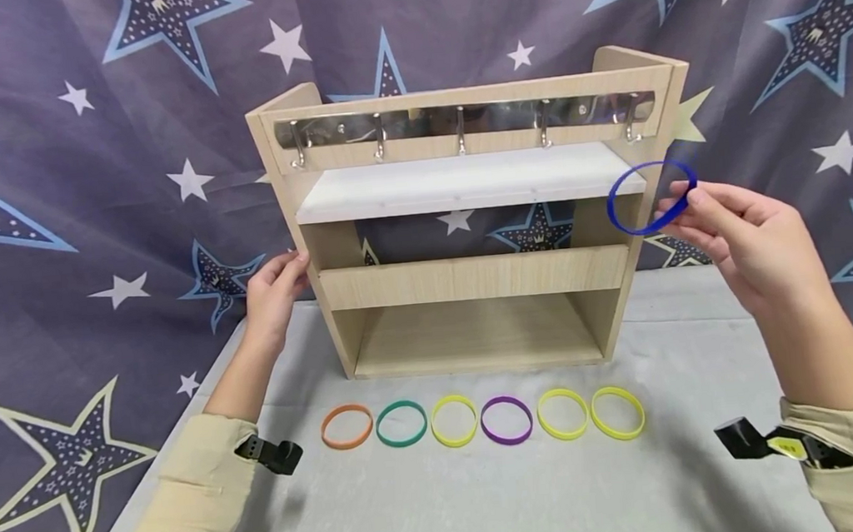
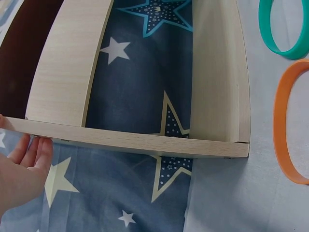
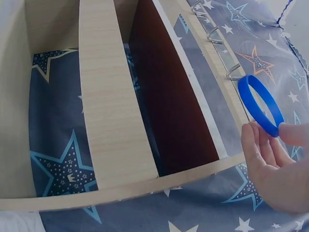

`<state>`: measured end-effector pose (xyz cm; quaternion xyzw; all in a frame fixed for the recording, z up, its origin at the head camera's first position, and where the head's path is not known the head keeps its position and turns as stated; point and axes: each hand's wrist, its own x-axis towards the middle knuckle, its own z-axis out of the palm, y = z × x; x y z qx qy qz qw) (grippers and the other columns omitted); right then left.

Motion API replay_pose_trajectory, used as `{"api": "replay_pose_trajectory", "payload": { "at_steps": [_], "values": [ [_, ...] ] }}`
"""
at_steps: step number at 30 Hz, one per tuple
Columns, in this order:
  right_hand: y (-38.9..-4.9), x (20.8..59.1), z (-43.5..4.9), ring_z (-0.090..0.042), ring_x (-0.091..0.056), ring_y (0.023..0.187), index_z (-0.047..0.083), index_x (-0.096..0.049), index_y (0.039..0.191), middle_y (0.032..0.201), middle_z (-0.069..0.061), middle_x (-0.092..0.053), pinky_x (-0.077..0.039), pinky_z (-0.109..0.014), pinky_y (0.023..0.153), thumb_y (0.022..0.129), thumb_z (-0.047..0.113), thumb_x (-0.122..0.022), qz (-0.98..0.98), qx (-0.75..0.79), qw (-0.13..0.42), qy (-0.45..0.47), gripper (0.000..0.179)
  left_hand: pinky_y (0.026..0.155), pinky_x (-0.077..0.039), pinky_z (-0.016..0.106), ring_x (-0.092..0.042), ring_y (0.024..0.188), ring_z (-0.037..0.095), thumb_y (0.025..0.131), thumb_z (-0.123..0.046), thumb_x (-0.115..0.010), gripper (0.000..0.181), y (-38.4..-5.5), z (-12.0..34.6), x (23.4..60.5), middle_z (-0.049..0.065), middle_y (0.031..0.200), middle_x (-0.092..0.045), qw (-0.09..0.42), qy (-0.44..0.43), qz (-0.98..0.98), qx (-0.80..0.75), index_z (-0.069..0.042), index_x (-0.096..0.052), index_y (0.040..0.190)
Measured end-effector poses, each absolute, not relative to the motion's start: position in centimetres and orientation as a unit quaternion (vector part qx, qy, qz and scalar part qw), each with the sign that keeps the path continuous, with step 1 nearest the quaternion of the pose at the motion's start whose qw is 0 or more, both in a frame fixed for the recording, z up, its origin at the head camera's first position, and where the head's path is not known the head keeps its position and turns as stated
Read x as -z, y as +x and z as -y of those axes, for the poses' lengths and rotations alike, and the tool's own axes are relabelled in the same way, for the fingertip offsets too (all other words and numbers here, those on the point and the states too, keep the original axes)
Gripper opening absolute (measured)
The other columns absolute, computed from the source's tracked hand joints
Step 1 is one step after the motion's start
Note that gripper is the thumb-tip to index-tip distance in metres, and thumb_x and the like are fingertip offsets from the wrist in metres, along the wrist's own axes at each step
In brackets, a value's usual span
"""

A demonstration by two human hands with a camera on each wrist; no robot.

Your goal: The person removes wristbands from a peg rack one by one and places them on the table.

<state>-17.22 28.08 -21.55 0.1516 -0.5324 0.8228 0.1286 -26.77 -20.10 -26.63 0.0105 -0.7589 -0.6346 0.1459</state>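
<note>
A blue silicone wristband (image 1: 624, 219) is pinched between the thumb and fingers of my right hand (image 1: 759, 244), in front of the right end of a small wooden rack (image 1: 473, 279). In the right wrist view the band (image 3: 260, 108) overlaps the rack's edge, near one of the metal hooks (image 3: 234, 72). My left hand (image 1: 274, 295) holds the rack's left side panel, its thumb at the front edge. Fingertips (image 2: 44, 152) lie against the panel's outer face in the left wrist view. Several hooks (image 1: 461, 134) line the metal strip across the rack's top, with no bands on them.
On the grey tabletop (image 1: 490, 503) before the rack lies a row of wristbands: orange (image 1: 348, 446), green (image 1: 403, 443), purple (image 1: 508, 441) and several yellow ones (image 1: 455, 442). A white shelf (image 1: 465, 184) sits below the hooks. Dark star-patterned cloth (image 1: 138, 322) hangs behind.
</note>
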Motion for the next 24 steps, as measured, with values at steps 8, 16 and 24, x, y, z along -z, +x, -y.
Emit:
{"api": "replay_pose_trajectory", "payload": {
  "at_steps": [8, 16, 24],
  "values": [
    [-17.0, 22.9, -29.5, -0.016, -0.073, 0.089, -0.001, -0.071, 0.104, 0.102, -0.006, -0.075, -0.06, -0.023, 0.079, 0.095, -0.006, -0.049, 0.559, -0.8, 0.099, 0.195, 0.024, 0.09, -0.052, 0.01, -0.059, 0.09, -0.005, 0.097, -0.033, -0.055, 0.053, -26.8, 20.0, 26.6, -0.013, 0.099, -0.057, 0.148, 0.007, 0.751, 0.643, 0.003, -0.05, 0.135],
    [-16.9, 24.6, -30.8, -0.011, -0.072, 0.09, 0.007, -0.072, 0.105, 0.101, -0.001, -0.075, -0.059, -0.019, 0.079, 0.096, -0.001, -0.05, 0.625, -0.76, 0.072, 0.164, 0.025, 0.091, -0.052, 0.01, -0.059, 0.09, -0.005, 0.097, -0.033, -0.054, 0.053, -26.7, 20.0, 26.6, -0.015, 0.097, -0.057, 0.148, 0.001, 0.751, 0.643, 0.005, -0.05, 0.134],
    [-16.9, 26.9, -32.2, -0.01, -0.072, 0.089, 0.009, -0.072, 0.105, 0.099, 0.0, -0.075, -0.059, -0.019, 0.079, 0.098, -0.001, -0.048, 0.635, -0.756, 0.018, 0.158, 0.027, 0.094, -0.051, 0.013, -0.059, 0.09, -0.005, 0.096, -0.033, -0.055, 0.053, -26.7, 20.0, 26.6, -0.013, 0.1, -0.057, 0.149, 0.003, 0.751, 0.643, 0.004, -0.05, 0.134]
  ]
}}
